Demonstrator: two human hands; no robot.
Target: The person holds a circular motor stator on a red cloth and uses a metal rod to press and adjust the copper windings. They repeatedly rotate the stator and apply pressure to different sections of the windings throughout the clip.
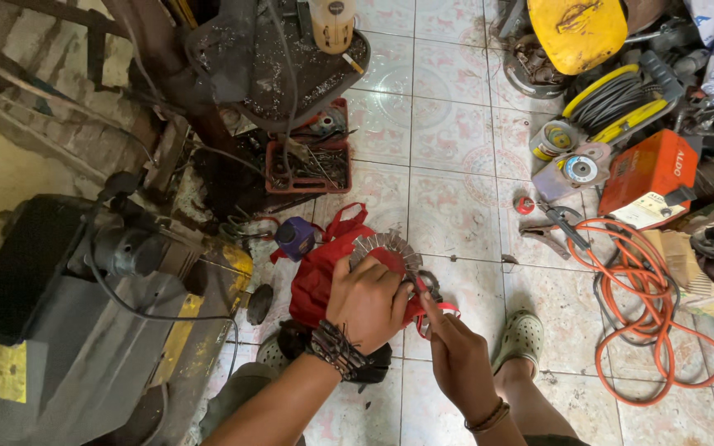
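Left hand (367, 299) grip clenched around red bag (317, 277) with metal toothed ring (390, 245), centre frame; right hand (454, 353) pinches its red strap (444, 309).

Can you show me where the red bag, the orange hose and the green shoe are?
red bag (316, 281): head view, on the cloth left of the left hand.
orange hose (663, 326): head view, on a loop of the coil on the floor.
green shoe (522, 337): head view, on the shoe's top.
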